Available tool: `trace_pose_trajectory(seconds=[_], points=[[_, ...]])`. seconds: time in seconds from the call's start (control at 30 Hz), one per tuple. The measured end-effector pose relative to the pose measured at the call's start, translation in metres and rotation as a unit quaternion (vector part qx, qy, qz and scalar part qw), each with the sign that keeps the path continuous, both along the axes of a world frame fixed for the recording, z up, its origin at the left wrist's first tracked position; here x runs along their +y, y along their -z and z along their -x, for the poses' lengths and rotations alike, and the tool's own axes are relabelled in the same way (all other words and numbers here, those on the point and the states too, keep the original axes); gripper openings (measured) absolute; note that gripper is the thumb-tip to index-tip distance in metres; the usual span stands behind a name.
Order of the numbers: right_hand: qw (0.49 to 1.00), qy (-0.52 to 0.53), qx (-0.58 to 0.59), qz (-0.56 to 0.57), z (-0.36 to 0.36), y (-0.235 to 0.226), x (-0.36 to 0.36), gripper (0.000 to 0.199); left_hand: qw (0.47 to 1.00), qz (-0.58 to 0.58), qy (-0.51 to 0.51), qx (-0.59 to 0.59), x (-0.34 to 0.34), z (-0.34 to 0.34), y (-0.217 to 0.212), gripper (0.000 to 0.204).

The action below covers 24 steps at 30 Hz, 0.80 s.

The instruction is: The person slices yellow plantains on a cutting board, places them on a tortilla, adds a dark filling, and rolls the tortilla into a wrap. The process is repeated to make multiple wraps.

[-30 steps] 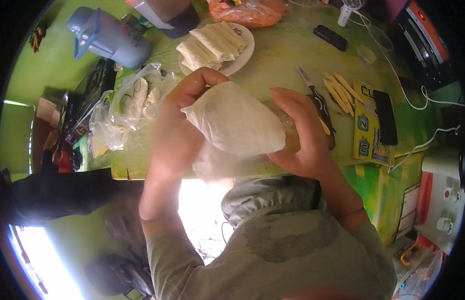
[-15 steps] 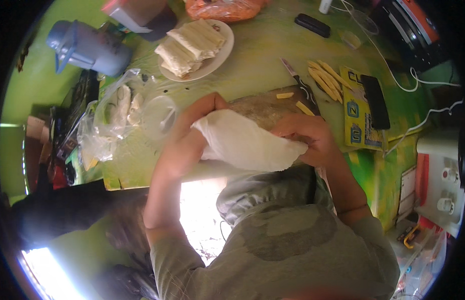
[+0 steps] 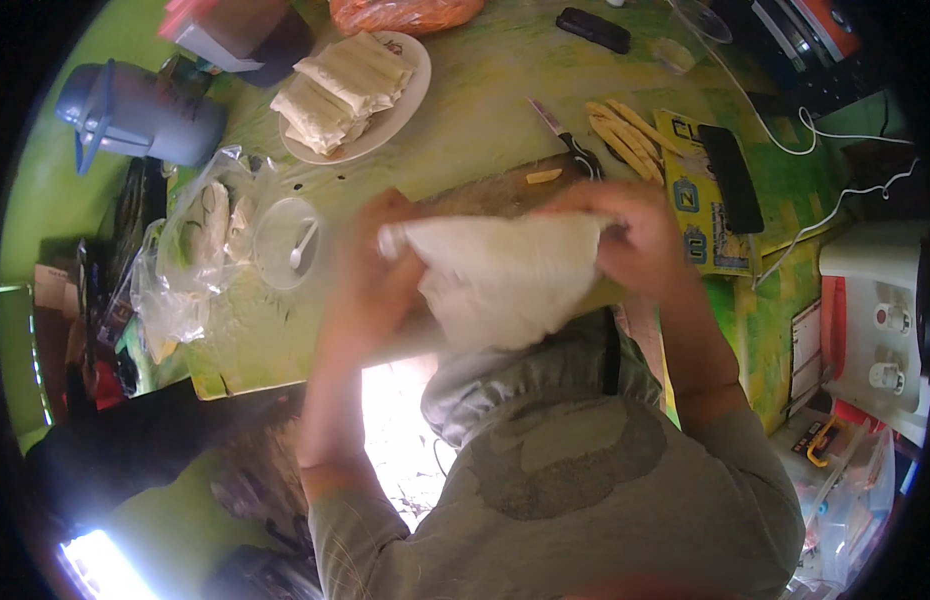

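A thin, pale spring roll wrapper (image 3: 505, 270) hangs between my hands above the near edge of a dark chopping board (image 3: 475, 200). My left hand (image 3: 385, 265), smeared by motion, pinches its left corner. The right-hand corner is gripped by my right hand (image 3: 635, 235), thumb against fingers. Just beyond, a yellow strip (image 3: 543, 176) lies on the board, and a knife (image 3: 565, 135) with a dark handle rests at the board's far right. A white plate (image 3: 423, 85) at the far left bears stacked rolled wrappers (image 3: 345, 85).
Left of my hands are a round clear lid or dish (image 3: 275, 250) with a white spoon and a plastic bag (image 3: 200, 235) of pale pieces. A blue jug (image 3: 145, 110) stands far left. Yellow strips (image 3: 625, 140), a dark phone (image 3: 730, 180) and a white cable (image 3: 785, 150) lie right.
The wrapper has been turned and now hangs down from a straighter upper edge between both hands. My right hand has risen slightly. The whole view has shifted a little.
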State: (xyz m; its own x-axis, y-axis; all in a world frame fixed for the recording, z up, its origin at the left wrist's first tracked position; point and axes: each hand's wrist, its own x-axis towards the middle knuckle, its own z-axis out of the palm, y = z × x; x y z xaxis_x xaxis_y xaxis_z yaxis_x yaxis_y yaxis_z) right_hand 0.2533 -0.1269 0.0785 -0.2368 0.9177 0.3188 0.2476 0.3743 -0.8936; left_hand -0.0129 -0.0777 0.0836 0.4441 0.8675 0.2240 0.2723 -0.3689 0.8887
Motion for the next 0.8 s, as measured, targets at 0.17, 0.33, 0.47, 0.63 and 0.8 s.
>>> trace_pose_trajectory(seconds=[0.17, 0.33, 0.47, 0.63, 0.8], points=[[0.988, 0.054, -0.124, -0.076, 0.003, -0.015, 0.043, 0.04, 0.993, -0.078, -0.092, 0.017, 0.031, 0.002, -0.001, 0.021], [0.932, 0.072, -0.203, -0.292, 0.009, -0.016, 0.048, 0.044, 0.95, -0.282, -0.094, 0.093, 0.019, 0.008, -0.002, 0.043], [0.94, 0.004, -0.272, -0.205, -0.005, 0.029, 0.023, 0.042, 0.922, -0.312, 0.023, 0.228, 0.0, 0.026, 0.056, 0.041], [0.923, -0.013, -0.356, -0.146, -0.009, 0.061, -0.009, 0.038, 0.926, -0.288, 0.002, 0.244, -0.035, 0.023, 0.078, 0.041], [0.931, 0.005, -0.333, -0.15, 0.0, 0.051, -0.017, 0.039, 0.93, -0.286, 0.017, 0.23, -0.042, 0.015, 0.071, 0.042]])
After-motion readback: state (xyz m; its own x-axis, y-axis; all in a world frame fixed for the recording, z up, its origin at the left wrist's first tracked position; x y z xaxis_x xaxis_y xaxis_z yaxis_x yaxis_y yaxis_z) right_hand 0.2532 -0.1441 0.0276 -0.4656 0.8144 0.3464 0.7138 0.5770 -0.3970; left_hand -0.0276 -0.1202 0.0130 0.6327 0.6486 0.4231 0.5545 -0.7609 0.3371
